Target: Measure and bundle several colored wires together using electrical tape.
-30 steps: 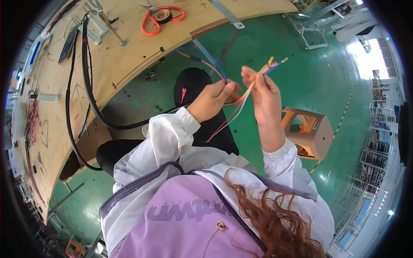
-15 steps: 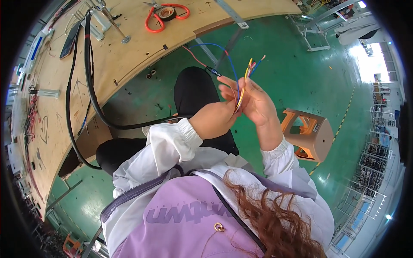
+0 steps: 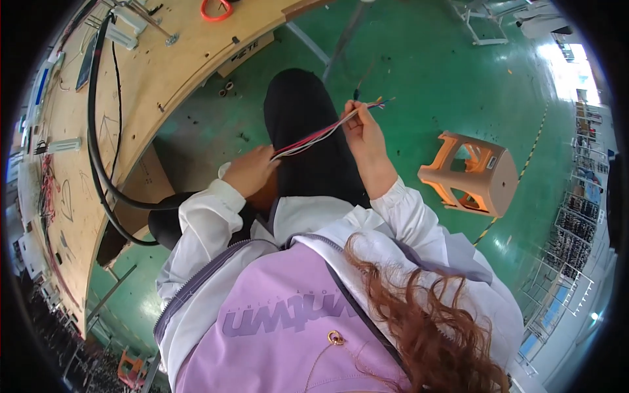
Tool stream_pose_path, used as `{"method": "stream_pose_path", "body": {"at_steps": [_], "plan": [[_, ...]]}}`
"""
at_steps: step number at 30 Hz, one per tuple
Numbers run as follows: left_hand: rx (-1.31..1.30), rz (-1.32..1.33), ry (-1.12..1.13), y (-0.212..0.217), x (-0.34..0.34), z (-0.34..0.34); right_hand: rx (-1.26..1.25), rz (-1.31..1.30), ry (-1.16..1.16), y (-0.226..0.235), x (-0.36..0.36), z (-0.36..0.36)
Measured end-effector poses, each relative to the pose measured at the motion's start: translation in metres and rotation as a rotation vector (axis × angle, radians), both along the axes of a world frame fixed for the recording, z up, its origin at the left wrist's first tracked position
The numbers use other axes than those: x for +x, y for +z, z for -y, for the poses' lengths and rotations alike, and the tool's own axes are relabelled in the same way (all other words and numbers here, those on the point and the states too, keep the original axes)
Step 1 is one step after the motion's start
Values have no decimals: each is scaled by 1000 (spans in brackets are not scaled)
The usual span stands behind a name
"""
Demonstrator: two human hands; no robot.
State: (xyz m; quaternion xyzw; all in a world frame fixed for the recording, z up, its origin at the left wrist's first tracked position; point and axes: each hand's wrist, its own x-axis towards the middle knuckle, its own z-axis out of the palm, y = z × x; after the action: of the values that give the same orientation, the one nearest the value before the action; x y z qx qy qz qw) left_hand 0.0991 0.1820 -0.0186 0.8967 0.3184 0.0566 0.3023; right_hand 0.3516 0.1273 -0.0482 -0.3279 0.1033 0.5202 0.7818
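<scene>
A bundle of thin coloured wires (image 3: 308, 140), red and white among them, stretches between my two hands above my dark trouser leg. Closed round its lower end, near where it comes out of the black cable (image 3: 141, 202), is my left hand (image 3: 251, 171). My right hand (image 3: 363, 131) pinches the bundle close to its far end, where blue and yellow tips stick out past the fingers. A small dark piece (image 3: 356, 94) with a thin lead shows just beyond the right fingertips. The join between cable and wires is hidden by my left hand.
A curved wooden table (image 3: 154, 85) lies to the left, with metal rods (image 3: 147, 23), white clips (image 3: 64, 145) and an orange-red handle (image 3: 216, 9) on it. On the green floor to the right stands a tan plastic stool (image 3: 468, 173).
My hands have moved apart, drawing the wires out between them. The left hand has shifted left and the right hand slightly left. The view has moved, so the table sits further left.
</scene>
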Motion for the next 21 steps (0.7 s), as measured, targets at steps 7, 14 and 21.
{"method": "stream_pose_path", "body": {"at_steps": [7, 14, 21], "plan": [[-45, -648, 169, 44, -160, 30, -82, 151, 138, -10, -6, 11], [211, -797, 114, 94, -227, 71, -66, 245, 314, 28, -67, 22], [61, -721, 243, 70, -139, 61, -136, 276, 314, 41, -73, 24]]}}
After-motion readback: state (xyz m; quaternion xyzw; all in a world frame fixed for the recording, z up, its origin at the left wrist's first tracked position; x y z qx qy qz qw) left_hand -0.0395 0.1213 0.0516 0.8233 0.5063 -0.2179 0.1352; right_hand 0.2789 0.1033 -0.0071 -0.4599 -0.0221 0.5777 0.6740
